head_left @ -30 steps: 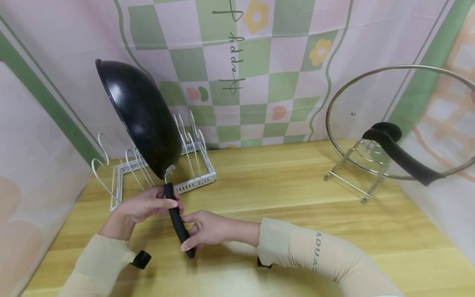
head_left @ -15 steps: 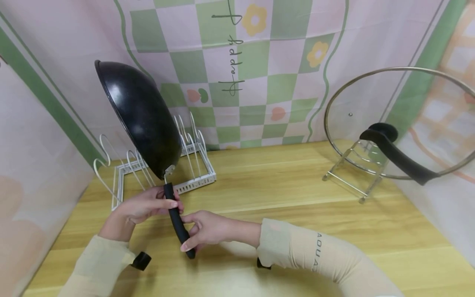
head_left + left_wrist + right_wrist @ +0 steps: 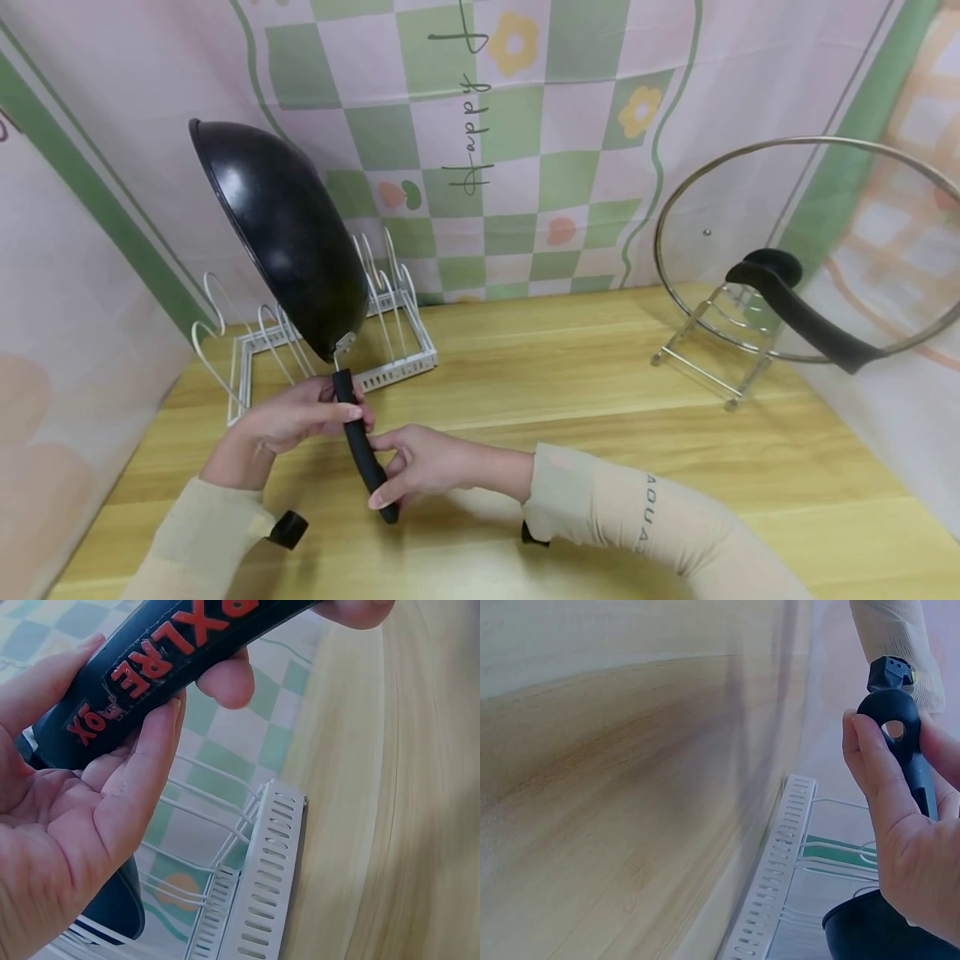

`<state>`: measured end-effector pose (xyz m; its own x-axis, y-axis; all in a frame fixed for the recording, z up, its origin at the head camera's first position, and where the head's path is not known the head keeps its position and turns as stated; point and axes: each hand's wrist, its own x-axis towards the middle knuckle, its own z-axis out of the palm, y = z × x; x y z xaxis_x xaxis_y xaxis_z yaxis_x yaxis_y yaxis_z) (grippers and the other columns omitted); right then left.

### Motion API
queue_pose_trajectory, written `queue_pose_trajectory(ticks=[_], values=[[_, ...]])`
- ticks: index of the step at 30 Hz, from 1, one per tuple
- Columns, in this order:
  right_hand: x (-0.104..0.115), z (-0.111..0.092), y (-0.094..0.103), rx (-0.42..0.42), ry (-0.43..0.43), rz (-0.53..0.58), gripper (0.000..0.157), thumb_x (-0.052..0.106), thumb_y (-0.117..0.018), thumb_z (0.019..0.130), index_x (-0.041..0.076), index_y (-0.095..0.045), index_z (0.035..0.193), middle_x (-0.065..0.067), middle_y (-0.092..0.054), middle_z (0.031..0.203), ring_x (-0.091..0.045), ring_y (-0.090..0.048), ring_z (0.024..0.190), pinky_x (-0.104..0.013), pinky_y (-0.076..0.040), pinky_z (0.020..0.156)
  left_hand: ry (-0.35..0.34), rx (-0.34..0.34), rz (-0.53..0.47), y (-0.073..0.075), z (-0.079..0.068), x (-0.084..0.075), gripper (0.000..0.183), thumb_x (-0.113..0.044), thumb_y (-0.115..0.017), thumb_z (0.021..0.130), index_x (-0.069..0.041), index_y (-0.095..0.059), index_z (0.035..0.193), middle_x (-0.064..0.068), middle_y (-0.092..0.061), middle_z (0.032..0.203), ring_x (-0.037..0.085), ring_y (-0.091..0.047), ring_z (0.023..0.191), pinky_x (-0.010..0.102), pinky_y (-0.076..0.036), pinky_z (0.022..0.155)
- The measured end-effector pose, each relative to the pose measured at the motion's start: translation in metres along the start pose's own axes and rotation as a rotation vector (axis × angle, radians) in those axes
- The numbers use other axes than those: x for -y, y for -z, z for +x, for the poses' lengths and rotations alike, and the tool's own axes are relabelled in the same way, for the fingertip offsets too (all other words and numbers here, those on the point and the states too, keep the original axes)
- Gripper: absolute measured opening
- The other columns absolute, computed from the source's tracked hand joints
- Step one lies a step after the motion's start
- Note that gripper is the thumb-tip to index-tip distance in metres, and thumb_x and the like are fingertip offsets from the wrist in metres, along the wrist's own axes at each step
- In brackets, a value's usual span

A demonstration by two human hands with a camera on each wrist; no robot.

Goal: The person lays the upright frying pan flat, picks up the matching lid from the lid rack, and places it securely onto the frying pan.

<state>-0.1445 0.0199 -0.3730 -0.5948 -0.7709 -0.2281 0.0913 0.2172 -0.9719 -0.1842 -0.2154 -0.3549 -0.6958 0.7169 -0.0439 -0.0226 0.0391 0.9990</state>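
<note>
A black wok stands tilted on edge at the left of the head view, its rounded underside towards the right. It overlaps a white wire pan rack there. Its black handle slants down towards me. My left hand grips the handle near the wok, thumb across the front. At the lower end my right hand pinches the handle between thumb and fingers. Red lettering on the handle shows in the left wrist view. A hanging hole pierces the handle's end in the right wrist view.
On the right, a glass lid with a black handle leans upright in a small metal stand. Wooden tabletop runs between the racks. A checked cloth hangs behind, with cloth walls at both sides.
Both hands keep their hold on the handle, and the wok stays almost where it was. The head view has shifted slightly.
</note>
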Motion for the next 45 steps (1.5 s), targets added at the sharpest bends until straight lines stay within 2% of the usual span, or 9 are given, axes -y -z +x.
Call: queue_pose_trajectory(ticks=[23,34,42,45], values=[[0.004,-0.007,0.0,0.033,0.042,-0.002,0.069,-0.014,-0.07,0.089,-0.007,-0.041,0.151,-0.026,-0.073,0.089,-0.031,-0.075,0.082,-0.036,-0.062,0.072,-0.01,-0.002,0.028,-0.008,-0.003,-0.012,0.004,-0.005,-0.057,0.103,-0.002,-0.057,0.106,0.006,-0.073,0.101,0.018,-0.069,0.098,0.033,-0.057,0.091],[0.013,-0.013,0.002,0.044,0.059,-0.025,0.066,-0.014,-0.069,0.09,-0.009,-0.043,0.149,-0.026,-0.073,0.089,-0.026,-0.075,0.081,-0.036,-0.062,0.072,-0.059,0.029,0.042,-0.008,-0.002,-0.02,0.004,-0.004,-0.056,0.104,-0.005,-0.058,0.107,0.006,-0.073,0.102,0.018,-0.069,0.099,0.034,-0.057,0.091],[0.013,-0.017,0.004,0.04,0.066,-0.019,0.064,-0.014,-0.069,0.089,-0.007,-0.045,0.148,-0.026,-0.073,0.088,-0.024,-0.074,0.081,-0.045,-0.062,0.075,-0.05,-0.002,0.067,-0.014,-0.001,-0.026,0.006,-0.005,-0.058,0.103,-0.002,-0.057,0.108,0.006,-0.073,0.101,0.019,-0.069,0.098,0.033,-0.057,0.09],[0.012,-0.018,0.005,0.052,0.075,-0.024,0.064,-0.013,-0.069,0.09,-0.007,-0.044,0.149,-0.026,-0.073,0.089,-0.022,-0.074,0.081,-0.045,-0.062,0.076,-0.048,-0.008,0.075,-0.015,-0.001,-0.027,0.007,-0.005,-0.058,0.103,-0.001,-0.056,0.108,0.006,-0.073,0.101,0.02,-0.069,0.098,0.033,-0.057,0.089]])
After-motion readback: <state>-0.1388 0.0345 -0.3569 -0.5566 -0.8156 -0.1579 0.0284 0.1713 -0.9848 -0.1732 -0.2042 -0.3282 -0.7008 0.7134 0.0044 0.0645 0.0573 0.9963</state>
